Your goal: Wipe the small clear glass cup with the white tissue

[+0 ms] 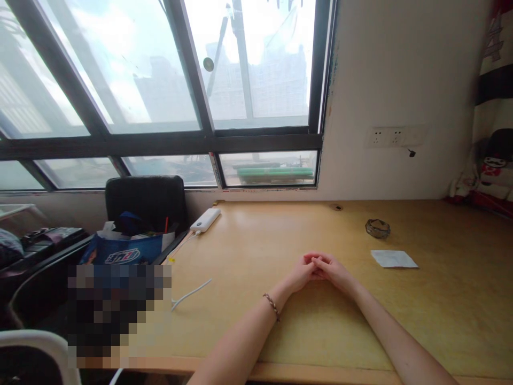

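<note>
My left hand (300, 271) and my right hand (335, 270) rest together on the wooden table (240, 321), their fingers folded over each other and closed. I see no object in either one. A braided bracelet (272, 307) circles my left wrist. To the right of my hands lies a folded white paper (394, 259), apart from them. Just beyond the paper sits a glass ashtray (377, 229).
A white power bank (206, 220) with a cable plugged in lies at the table's far left. Another white cable (191, 294) end lies nearer. Left of the table stand a black chair (145, 200) and a blue bag (128, 250). Wall sockets (387, 137) are behind the table.
</note>
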Tool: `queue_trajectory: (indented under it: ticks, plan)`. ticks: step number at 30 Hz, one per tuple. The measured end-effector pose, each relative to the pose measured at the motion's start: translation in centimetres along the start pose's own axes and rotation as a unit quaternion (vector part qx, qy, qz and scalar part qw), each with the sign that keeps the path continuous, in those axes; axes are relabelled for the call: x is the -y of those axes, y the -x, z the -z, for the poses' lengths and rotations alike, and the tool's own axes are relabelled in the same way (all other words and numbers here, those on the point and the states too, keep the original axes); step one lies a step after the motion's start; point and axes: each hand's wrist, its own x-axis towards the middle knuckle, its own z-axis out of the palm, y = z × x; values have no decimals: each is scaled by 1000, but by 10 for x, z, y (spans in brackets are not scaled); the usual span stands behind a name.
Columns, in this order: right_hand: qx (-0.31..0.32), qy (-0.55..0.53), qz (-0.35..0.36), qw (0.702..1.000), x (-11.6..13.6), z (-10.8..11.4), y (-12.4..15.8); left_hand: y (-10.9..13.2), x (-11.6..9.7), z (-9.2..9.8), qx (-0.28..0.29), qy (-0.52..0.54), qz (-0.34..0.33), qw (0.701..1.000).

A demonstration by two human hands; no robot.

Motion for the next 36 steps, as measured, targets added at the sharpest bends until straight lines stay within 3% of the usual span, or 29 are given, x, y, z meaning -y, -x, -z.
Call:
queue_trajectory:
  ticks: [36]
  plan:
    - [11,-19,-19,1000,5,-1,0,-2,2,3,-3,-4,2,1000]
